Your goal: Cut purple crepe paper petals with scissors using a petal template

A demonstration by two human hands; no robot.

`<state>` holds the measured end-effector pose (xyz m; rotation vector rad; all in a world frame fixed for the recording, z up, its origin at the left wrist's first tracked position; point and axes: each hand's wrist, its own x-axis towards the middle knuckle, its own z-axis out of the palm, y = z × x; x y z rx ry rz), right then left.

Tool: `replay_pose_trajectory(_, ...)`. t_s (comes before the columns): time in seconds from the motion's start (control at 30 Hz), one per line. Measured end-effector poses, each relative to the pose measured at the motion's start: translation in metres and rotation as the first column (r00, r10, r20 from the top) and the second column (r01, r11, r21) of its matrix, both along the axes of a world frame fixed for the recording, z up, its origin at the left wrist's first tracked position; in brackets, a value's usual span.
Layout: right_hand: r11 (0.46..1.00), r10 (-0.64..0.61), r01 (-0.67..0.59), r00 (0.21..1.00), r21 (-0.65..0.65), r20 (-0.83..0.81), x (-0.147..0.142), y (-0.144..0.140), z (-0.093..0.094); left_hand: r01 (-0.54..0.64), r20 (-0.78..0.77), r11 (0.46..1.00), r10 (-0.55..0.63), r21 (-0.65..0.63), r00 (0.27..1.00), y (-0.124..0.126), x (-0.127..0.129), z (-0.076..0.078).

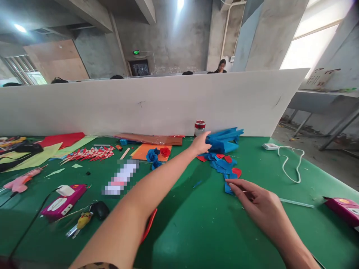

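From my feed, left hand (201, 144) reaches open-fingered onto the folded blue felt stack (224, 140) at centre frame, right hand (256, 201) pinches a thin clear stick (297, 203); I'd grab one sheet only.

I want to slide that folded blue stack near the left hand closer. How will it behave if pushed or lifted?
The blue stack looks like soft folded sheets, so it would probably flop and fan apart when lifted. It seems light, and a push from the left hand may shift the top layers first. It will not roll, but could drag the loose blue and red scraps along.
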<state>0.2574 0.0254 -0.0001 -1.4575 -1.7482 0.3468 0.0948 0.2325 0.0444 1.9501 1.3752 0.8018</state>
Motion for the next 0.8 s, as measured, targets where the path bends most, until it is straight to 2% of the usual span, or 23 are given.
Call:
replay_pose_trajectory(0.1, 1.0, -0.015, 0.014, 1.0, 0.019, 0.006, 0.0, -0.005, 0.0, -0.039, -0.118, 0.995, 0.049, 0.089, 0.992, -0.007, -0.077, 0.022)
replay_pose_trajectory(0.2, 0.994, -0.106, 0.106, 0.994, 0.007, -0.02, -0.001, -0.006, -0.001, -0.212, -0.264, 0.958, 0.26, 0.195, 0.929, 0.006, -0.17, 0.044)
replay_pose_trajectory(0.27, 0.986, -0.163, 0.164, 0.986, 0.009, -0.04, -0.003, -0.005, 0.0, -0.309, -0.378, 0.921, 0.38, 0.237, 0.844, 0.024, -0.222, 0.047)
replay_pose_trajectory(0.33, 0.985, -0.171, 0.173, 0.983, 0.025, -0.064, -0.006, -0.003, 0.002, -0.341, -0.492, 0.903, 0.429, 0.261, 0.758, 0.046, -0.258, 0.037)
replay_pose_trajectory(0.43, 0.989, -0.133, 0.138, 0.987, 0.052, -0.093, -0.014, 0.0, 0.004, -0.288, -0.636, 0.925, 0.381, 0.249, 0.671, 0.076, -0.279, 0.007)
replay_pose_trajectory(0.53, 0.987, -0.129, 0.136, 0.988, 0.08, -0.082, -0.023, 0.002, 0.004, -0.212, -0.722, 0.95, 0.313, 0.23, 0.617, 0.103, -0.277, -0.023)
replay_pose_trajectory(0.6, 0.987, -0.127, 0.132, 0.99, 0.094, -0.06, -0.026, 0.003, 0.002, -0.186, -0.749, 0.954, 0.299, 0.234, 0.591, 0.117, -0.272, -0.036)
replay_pose_trajectory(0.7, 0.989, -0.118, 0.12, 0.993, 0.09, -0.029, -0.029, 0.004, -0.001, -0.189, -0.757, 0.947, 0.322, 0.261, 0.569, 0.13, -0.269, -0.045)
replay_pose_trajectory(0.8, 0.991, -0.104, 0.104, 0.995, 0.083, -0.007, -0.029, 0.005, -0.003, -0.248, -0.726, 0.916, 0.402, 0.316, 0.558, 0.133, -0.272, -0.04)
